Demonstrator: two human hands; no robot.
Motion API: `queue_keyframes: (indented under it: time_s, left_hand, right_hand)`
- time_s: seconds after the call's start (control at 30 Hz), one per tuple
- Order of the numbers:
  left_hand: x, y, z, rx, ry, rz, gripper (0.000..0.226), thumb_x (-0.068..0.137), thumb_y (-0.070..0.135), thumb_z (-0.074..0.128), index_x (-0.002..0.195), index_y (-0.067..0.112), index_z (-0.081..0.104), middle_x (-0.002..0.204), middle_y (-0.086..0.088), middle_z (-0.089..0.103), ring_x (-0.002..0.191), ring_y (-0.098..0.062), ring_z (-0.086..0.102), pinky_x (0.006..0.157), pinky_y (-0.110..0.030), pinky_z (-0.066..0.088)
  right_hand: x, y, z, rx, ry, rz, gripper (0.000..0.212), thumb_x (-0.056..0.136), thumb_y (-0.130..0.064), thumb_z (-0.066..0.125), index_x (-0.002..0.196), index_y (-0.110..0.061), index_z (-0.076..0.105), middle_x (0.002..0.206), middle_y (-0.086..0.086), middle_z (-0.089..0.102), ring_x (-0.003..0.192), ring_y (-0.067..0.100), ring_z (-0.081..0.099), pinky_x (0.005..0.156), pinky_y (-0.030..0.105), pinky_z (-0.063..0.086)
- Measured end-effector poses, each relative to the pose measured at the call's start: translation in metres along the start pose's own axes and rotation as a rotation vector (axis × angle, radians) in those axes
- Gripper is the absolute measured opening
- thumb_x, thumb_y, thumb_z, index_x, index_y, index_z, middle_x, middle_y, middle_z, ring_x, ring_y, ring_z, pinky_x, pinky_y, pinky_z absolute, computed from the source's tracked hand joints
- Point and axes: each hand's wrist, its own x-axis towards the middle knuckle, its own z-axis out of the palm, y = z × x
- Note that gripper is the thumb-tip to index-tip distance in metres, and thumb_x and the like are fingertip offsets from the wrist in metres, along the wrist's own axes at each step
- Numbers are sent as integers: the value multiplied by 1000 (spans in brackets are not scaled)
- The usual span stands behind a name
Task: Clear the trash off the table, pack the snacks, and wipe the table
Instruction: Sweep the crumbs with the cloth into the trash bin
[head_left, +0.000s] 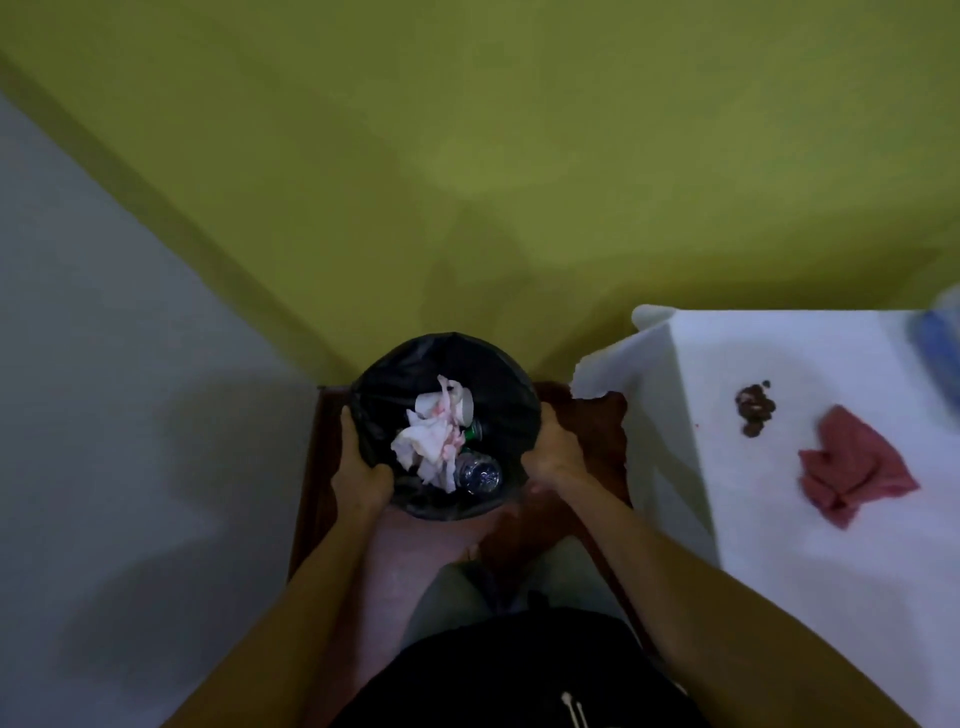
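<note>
Green wall behind; left hand (358, 465) and right hand (553, 447) each curl around the rim of the black-lined bin (498, 384); red cloth (857, 462) lies on the white table (779, 519) at right.

Dim, soft picture; edges bend; the blue thing (937, 345) far right is perhaps motion-blurred.

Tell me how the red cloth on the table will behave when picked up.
The red cloth lies crumpled in soft folds, so it will probably hang limp and floppy. It looks thin, so likely light. Pushed across the table, it may bunch up rather than slide flat.
</note>
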Motion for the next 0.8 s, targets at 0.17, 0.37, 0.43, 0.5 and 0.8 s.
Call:
queue_keyframes:
  time_s: [0.17, 0.37, 0.43, 0.5, 0.8]
  left_hand:
    - [-12, 46, 40, 104, -72, 95, 80, 92, 26, 56, 157, 38, 11, 149, -12, 48, 127, -39, 52, 98, -37, 40]
    - [-8, 80, 97, 206, -166, 169, 77, 95, 18, 57, 158, 32, 14, 146, -16, 51, 125, -40, 54, 96, -36, 41]
    - [-7, 88, 119, 248, -212, 180, 78, 96, 19, 56, 158, 31, 11, 145, -18, 51, 123, -42, 56, 97, -39, 44]
    - [-6, 93, 139, 268, -249, 193, 79, 95, 19, 57, 158, 32, 12, 141, -18, 56, 116, -41, 60, 88, -35, 44]
    - [-10, 118, 199, 288, -342, 217, 75, 96, 15, 53, 158, 29, 14, 148, -16, 48, 125, -40, 53, 97, -40, 43]
  right_hand:
    - [11, 41, -45, 0, 85, 45, 54, 76, -23, 59, 126, -28, 40, 100, 9, 64, 82, 36, 69, 72, 50, 62]
    - [-2, 61, -126, -42, 251, -11, 26, 68, -19, 55, 83, 1, 62, 86, 22, 68, 83, 41, 66, 73, 48, 58]
    - [-5, 77, -155, 12, 348, 41, 23, 77, -13, 64, 93, 3, 69, 95, 23, 70, 87, 40, 67, 75, 42, 57]
    - [-17, 96, -183, 59, 444, 68, 33, 79, -21, 64, 105, -2, 71, 104, 18, 70, 99, 36, 65, 84, 35, 52]
    - [-82, 173, -264, 122, 499, 407, 19, 96, -16, 52, 77, -18, 53, 71, 7, 53, 61, 12, 45, 69, 30, 40]
